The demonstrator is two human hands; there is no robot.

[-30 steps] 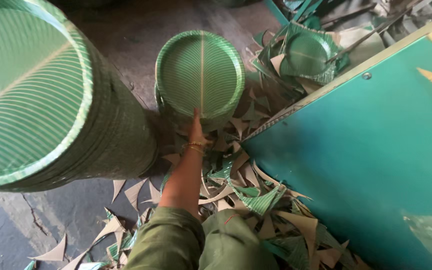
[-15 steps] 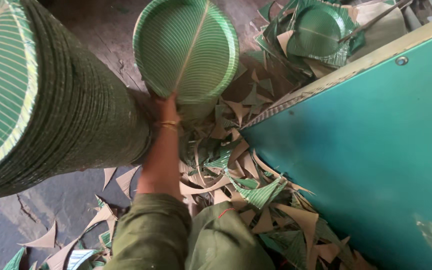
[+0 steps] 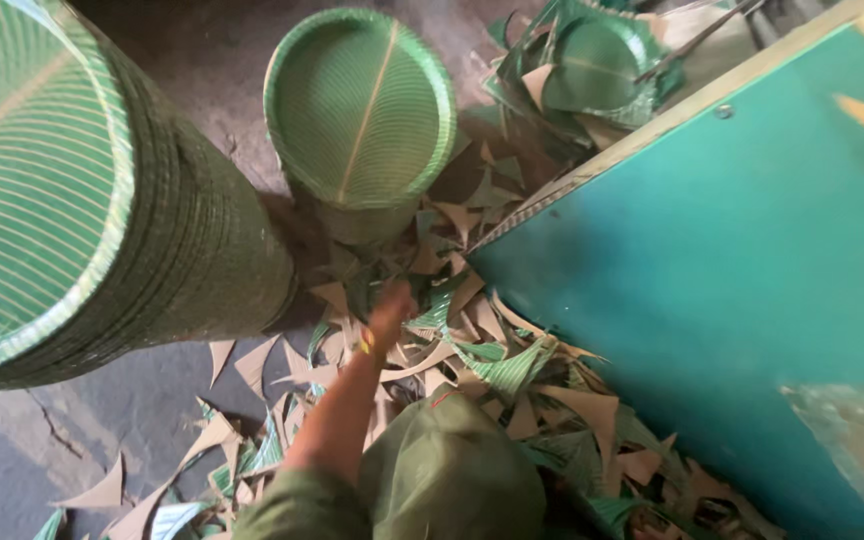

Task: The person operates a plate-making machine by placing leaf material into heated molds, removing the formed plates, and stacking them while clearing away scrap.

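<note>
Two plate stacks, the big one (image 3: 102, 190) and the small one (image 3: 360, 110), already stand built, while the hand (image 3: 390, 305), grip impossible to make out, sits down in the scraps (image 3: 472, 340) still littering the floor (image 3: 42, 450).

Tall stack of green plates (image 3: 72, 190) lying tilted along the left edge of the floor (image 3: 12, 450). Teal panel (image 3: 732, 290) filling the right side, its pale edge running up to the top right corner. Heap of green sheets (image 3: 592, 65) at the top edge, above the panel.
</note>
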